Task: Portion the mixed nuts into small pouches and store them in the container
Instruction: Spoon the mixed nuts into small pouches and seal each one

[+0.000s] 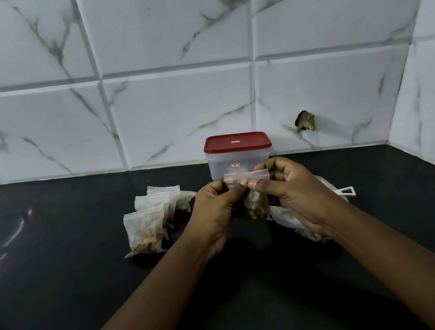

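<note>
Grip of left hand [214, 207] and right hand [290, 190] pinching top strip of pouch [246, 178], nuts [257, 211] inside, container [238, 159] just behind

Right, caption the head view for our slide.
Left hand and right hand pinch a small clear nut pouch before a red-lidded plastic container.

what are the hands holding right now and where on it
A small clear pouch of nuts, pinched along its top zip strip: the left hand near the left end, the right hand toward the right end.
</note>
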The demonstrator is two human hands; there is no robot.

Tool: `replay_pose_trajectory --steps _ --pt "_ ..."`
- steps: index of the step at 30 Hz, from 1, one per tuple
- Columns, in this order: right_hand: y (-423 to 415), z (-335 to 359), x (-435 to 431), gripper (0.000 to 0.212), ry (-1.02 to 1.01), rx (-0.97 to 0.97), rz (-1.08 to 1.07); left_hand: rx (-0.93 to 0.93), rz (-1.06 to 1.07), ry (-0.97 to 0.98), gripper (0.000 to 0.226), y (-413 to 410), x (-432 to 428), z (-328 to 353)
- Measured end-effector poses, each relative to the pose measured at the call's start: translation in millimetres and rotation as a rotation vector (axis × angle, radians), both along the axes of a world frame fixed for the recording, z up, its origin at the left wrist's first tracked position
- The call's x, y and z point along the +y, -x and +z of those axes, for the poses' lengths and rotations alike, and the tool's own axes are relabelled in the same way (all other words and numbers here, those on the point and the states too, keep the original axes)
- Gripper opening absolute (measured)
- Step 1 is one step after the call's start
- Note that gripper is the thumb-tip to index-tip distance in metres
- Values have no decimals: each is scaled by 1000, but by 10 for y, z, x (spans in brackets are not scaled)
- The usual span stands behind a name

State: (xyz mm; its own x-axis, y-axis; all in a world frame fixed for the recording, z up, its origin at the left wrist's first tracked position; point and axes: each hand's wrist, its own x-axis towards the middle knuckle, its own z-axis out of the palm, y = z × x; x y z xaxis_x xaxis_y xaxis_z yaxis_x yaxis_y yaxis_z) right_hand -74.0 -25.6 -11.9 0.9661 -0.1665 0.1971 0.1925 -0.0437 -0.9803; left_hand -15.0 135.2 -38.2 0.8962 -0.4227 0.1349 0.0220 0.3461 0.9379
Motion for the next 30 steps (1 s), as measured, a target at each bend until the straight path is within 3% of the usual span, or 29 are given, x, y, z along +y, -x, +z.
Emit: replay_pose_trajectory --steps 6,14,21,26,30 --pt "-12 -41 45 10 -31 -60 -82 40 6 92 19 37 -54 28" --pt "-18 -48 82 6 -53 -121 -225 46 44 127 9 64 -43 60" --pt "-51 -86 79 14 25 -165 -267 24 15 100 13 83 -47 62" --pt "-36 -52 100 10 -104 -110 -170 25 31 82 18 44 -42 58" --pt "-17 -59 111 7 -31 -140 -163 -1 18 61 20 67 -33 61"
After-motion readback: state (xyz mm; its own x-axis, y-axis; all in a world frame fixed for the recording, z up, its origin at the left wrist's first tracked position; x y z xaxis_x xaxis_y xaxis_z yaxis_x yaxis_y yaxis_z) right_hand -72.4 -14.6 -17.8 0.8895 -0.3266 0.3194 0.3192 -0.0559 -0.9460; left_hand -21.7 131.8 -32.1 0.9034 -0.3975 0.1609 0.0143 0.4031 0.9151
